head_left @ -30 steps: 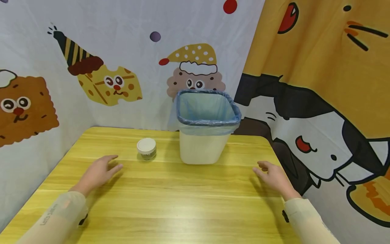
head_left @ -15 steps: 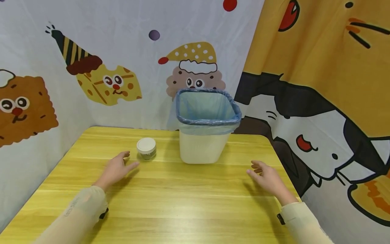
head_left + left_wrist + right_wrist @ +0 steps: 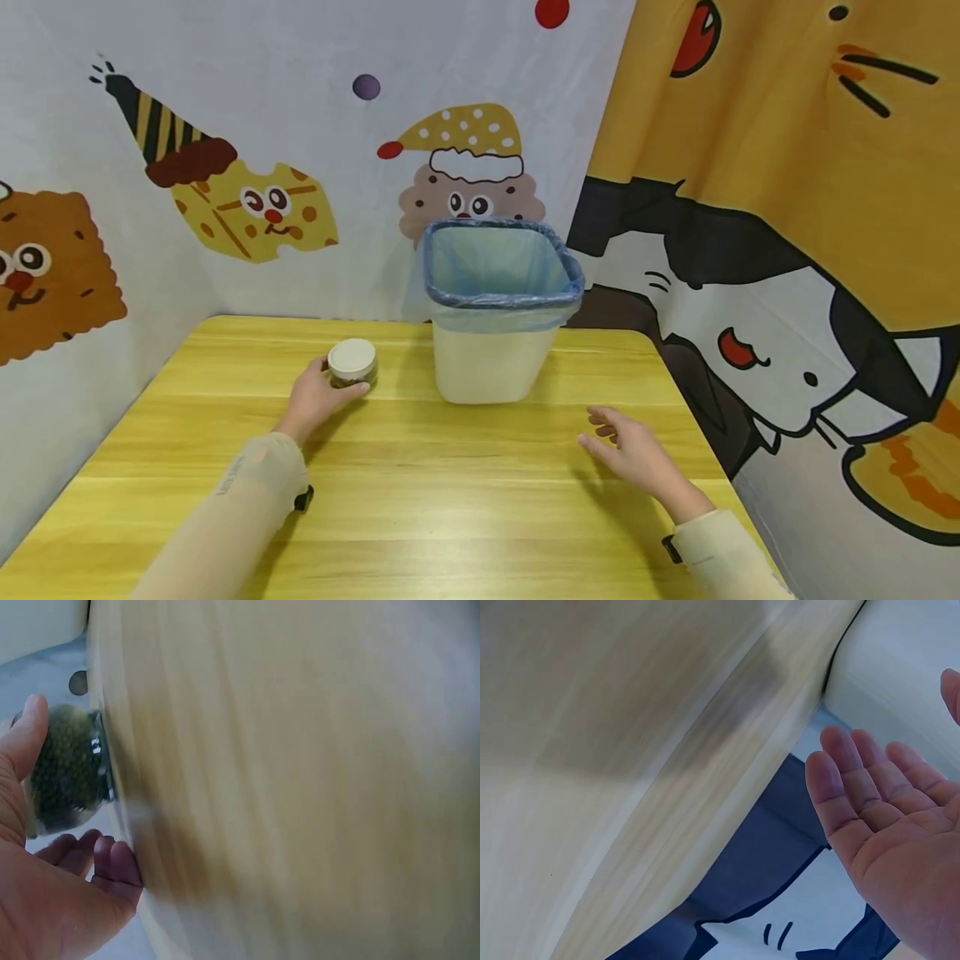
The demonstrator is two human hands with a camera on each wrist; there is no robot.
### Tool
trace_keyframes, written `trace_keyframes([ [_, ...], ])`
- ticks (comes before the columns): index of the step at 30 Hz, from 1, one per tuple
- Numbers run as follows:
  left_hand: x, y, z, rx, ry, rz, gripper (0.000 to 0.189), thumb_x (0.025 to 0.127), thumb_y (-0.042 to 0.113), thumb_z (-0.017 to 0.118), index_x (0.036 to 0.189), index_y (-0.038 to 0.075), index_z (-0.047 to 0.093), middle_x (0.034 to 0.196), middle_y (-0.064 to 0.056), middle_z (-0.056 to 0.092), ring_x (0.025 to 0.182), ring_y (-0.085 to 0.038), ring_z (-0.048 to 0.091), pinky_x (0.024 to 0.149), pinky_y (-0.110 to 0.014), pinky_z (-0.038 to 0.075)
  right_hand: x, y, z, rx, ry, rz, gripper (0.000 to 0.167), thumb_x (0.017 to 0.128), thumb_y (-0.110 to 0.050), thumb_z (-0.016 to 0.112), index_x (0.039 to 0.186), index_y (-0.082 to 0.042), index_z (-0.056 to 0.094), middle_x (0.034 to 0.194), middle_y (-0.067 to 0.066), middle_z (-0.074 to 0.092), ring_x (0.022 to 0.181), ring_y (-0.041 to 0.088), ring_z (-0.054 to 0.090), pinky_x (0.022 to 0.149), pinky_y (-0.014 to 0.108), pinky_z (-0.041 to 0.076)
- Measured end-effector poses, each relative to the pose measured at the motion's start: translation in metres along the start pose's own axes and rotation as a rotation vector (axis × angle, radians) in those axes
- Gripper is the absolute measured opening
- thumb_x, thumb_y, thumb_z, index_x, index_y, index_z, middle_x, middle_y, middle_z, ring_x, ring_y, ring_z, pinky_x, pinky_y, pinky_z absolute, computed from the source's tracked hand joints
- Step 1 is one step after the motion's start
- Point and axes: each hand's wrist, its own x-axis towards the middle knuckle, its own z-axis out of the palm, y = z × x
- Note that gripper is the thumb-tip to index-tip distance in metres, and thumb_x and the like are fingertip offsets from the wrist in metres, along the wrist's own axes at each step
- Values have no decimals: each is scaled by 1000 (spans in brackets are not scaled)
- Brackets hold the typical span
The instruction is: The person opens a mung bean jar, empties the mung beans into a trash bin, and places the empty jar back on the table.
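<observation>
A small clear jar (image 3: pixel 352 363) with a white lid stands on the table, left of the bin. Small round green grains, like mung beans, fill it in the left wrist view (image 3: pixel 67 769). My left hand (image 3: pixel 317 398) reaches around the jar's left side, thumb in front and fingers at its far left. In the left wrist view the thumb overlaps the jar, while a gap shows between the jar and the other fingers. My right hand (image 3: pixel 628 450) hovers above the right part of the table, holding nothing, with its fingers loosely extended.
A white bin (image 3: pixel 491 362) lined with a blue plastic bag stands toward the table's back edge, right of the jar. The yellow wood-grain table (image 3: pixel 450 500) meets printed cartoon curtains (image 3: pixel 300 100) behind and to the right.
My left hand has moved right and forward to the jar, its thumb now in front of it. The right hand has drifted left. Jar and bin stay in place on the table.
</observation>
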Motion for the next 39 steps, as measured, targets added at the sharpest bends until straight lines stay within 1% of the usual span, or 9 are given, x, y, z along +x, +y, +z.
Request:
trace_keyframes([
  [3, 2, 1, 4, -8, 18, 14, 113, 92, 48, 84, 167, -4, 18, 166, -34, 35, 153, -52, 38, 122, -69, 37, 0, -5, 2, 10, 2, -11, 65, 105, -45, 68, 153, -2, 54, 141, 19, 68, 121, 36, 71, 100, 54, 60],
  [7, 5, 1, 9, -25, 36, 24, 112, 92, 46, 85, 168, -3, 19, 165, -33, 37, 151, -51, 40, 122, -68, 38, -1, -8, 6, 19, -9, -2, 65, 105, -44, 69, 153, -2, 54, 141, 18, 69, 121, 36, 70, 99, 54, 60],
  [13, 6, 3, 12, -41, 52, 15, 112, 91, 46, 85, 167, -2, 19, 164, -33, 38, 152, -51, 40, 123, -67, 38, -2, -11, 8, 40, -29, 21, 66, 104, -44, 69, 154, -4, 53, 144, 16, 67, 124, 37, 69, 101, 55, 59],
  [19, 5, 4, 14, -69, 57, 2, 112, 92, 44, 85, 168, -2, 17, 165, -32, 36, 152, -51, 39, 123, -68, 37, -2, -14, 10, 44, -27, 6, 65, 104, -45, 69, 154, -5, 54, 142, 15, 68, 124, 35, 69, 102, 55, 59],
  [23, 6, 4, 16, -78, 69, -5, 111, 91, 44, 86, 167, -2, 18, 164, -32, 37, 151, -50, 40, 123, -67, 37, -2, -14, 12, 47, -27, 7, 66, 104, -45, 69, 154, -5, 54, 142, 14, 69, 123, 35, 69, 103, 55, 59],
  [26, 5, 7, 17, -87, 80, -7, 111, 91, 44, 86, 166, -3, 20, 163, -32, 38, 150, -51, 41, 123, -68, 38, -3, -15, 12, 57, -23, 15, 65, 104, -45, 69, 154, -6, 54, 143, 14, 68, 124, 34, 69, 103, 55, 58],
  [32, 5, 11, 22, -116, 101, -19, 107, 91, 38, 86, 166, -1, 22, 163, -30, 40, 150, -49, 42, 122, -67, 39, -7, -19, 15, 90, 2, 20, 62, 104, -40, 71, 153, -7, 55, 142, 15, 69, 123, 33, 70, 102, 53, 59],
  [37, 4, 11, 23, -114, 135, -28, 104, 91, 36, 86, 166, 0, 24, 162, -29, 42, 150, -48, 44, 121, -66, 41, -10, -23, 19, 108, 22, 9, 61, 103, -42, 71, 152, -8, 56, 141, 15, 70, 121, 30, 72, 101, 51, 60],
  [39, 3, 11, 23, -117, 142, -28, 104, 91, 37, 86, 166, 0, 24, 162, -29, 43, 149, -47, 44, 120, -66, 42, -11, -24, 20, 116, 26, 18, 61, 103, -43, 72, 152, -10, 57, 141, 14, 70, 121, 29, 72, 101, 50, 60],
])
